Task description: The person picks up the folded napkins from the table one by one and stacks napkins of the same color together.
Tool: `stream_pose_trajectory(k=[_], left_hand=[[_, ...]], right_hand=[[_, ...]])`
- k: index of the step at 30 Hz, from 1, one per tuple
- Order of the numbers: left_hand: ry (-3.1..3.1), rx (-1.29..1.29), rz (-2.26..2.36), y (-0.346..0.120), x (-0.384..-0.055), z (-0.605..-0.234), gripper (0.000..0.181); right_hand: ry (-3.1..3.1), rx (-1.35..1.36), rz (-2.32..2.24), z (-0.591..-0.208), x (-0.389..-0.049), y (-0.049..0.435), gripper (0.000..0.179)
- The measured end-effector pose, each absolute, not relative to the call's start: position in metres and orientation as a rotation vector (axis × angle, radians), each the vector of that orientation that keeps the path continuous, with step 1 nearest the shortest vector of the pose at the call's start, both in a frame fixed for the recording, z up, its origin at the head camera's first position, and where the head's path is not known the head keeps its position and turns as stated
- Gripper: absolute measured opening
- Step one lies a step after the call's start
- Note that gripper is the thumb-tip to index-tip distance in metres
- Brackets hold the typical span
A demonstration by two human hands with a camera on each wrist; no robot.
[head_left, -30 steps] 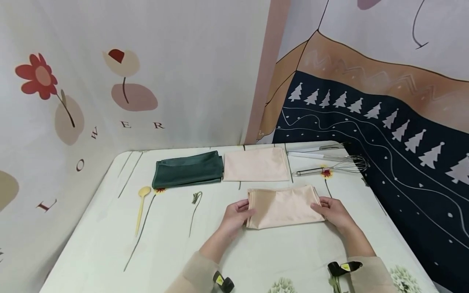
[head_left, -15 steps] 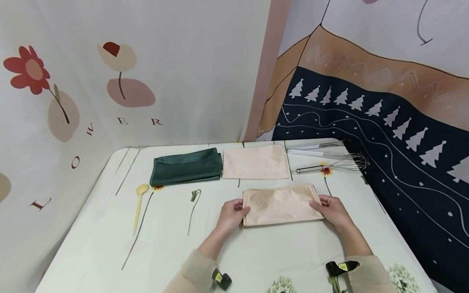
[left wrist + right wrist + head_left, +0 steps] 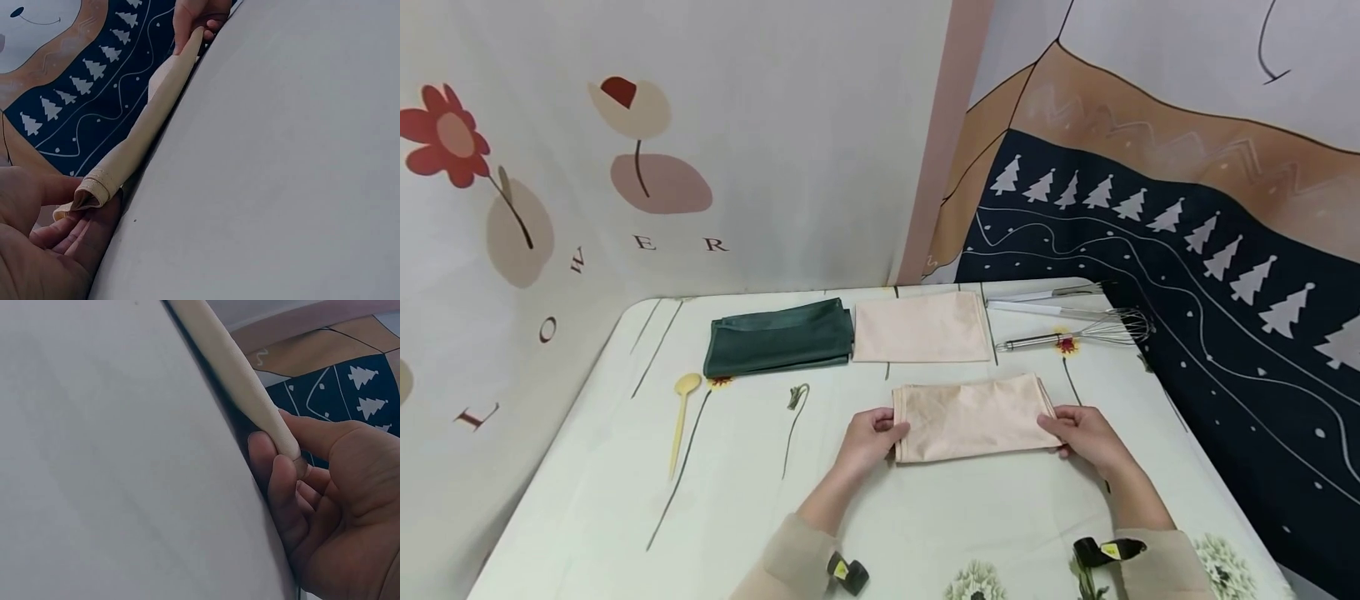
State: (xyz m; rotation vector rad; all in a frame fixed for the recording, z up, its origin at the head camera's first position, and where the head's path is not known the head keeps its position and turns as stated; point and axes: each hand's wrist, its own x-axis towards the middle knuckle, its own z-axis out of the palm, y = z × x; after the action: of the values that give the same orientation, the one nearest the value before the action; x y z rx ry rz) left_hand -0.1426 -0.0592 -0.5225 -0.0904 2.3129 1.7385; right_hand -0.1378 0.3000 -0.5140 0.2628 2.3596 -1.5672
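Observation:
A folded peach satin cloth (image 3: 973, 419) is stretched between my two hands, close over the table. My left hand (image 3: 868, 442) pinches its left end, thumb on top and fingers beneath. The right end is pinched by my right hand (image 3: 1086, 437) in the same way. Seen from the left wrist, the cloth (image 3: 140, 134) shows its layered, rolled-looking end between thumb and fingers. In the right wrist view the fingertips (image 3: 284, 472) curl under the cloth's edge (image 3: 240, 381).
Behind lie a dark green folded cloth (image 3: 778, 337) and a pale pink folded one (image 3: 921, 327). Whisks (image 3: 1037, 341) with metal and white handles sit at the back right. A yellow spoon (image 3: 679, 425) lies left on the flower-printed tablecloth (image 3: 587, 492).
The held peach cloth has shifted slightly left, its left end flattened and pulled straighter. Both hands keep their pinch. The head view has tilted a little.

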Motion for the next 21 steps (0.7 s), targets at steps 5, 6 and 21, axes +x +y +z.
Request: stream_pose_trajectory(k=[5, 6, 21], left_hand=[[2.343, -0.099, 1.732, -0.0593, -0.1413, -0.5228, 0.025], [2.355, -0.1, 1.73, -0.0593, -0.1412, -0.523, 0.024], [2.356, -0.126, 1.783, -0.0579, -0.1403, -0.5234, 0.021]], right_hand=[[2.407, 0.194, -1.564, -0.516, -0.1364, 0.2998, 0.045], [2.415, 0.185, -1.571, -0.5162, -0.1363, 0.2995, 0.045], [2.439, 0.202, -1.662, -0.5163, -0.1336, 0.2944, 0.038]])
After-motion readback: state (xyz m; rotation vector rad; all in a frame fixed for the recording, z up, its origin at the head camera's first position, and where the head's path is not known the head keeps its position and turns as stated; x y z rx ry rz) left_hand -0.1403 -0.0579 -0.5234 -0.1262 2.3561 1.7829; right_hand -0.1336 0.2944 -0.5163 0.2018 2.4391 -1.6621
